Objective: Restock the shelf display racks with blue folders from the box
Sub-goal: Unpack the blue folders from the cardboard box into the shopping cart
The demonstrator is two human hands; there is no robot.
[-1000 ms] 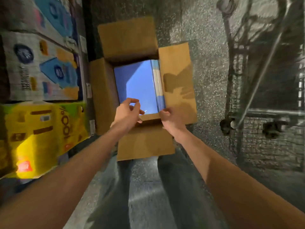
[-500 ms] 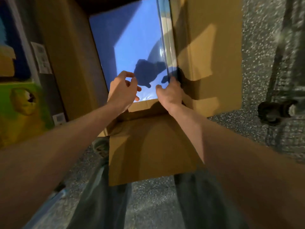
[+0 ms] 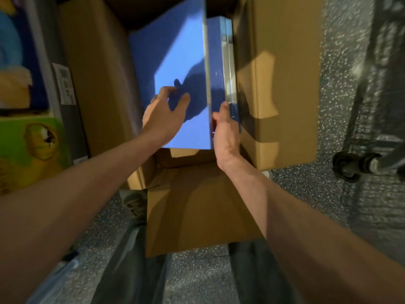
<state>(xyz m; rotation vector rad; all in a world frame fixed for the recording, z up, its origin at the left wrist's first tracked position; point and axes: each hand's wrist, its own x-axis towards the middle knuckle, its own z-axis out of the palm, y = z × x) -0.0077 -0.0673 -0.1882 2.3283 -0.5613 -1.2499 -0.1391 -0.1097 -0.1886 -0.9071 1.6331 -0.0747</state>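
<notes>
The blue folder [image 3: 175, 62] now stands higher out of the box [image 3: 285, 84] than half a second ago, above the stack [image 3: 215, 62] left inside, with our right hand [image 3: 225, 132] clasping its edge and our left hand [image 3: 164, 117] bent-fingered on its face, grip unclear, so we judge it nearly free.

- You're in a shop aisle: printed retail packs [image 3: 28, 150] stand stacked at your left, a paper label [image 3: 65, 85] beside them.
- A wheeled cart [image 3: 359, 165] stands on speckled floor [image 3: 328, 95] at your right.
</notes>
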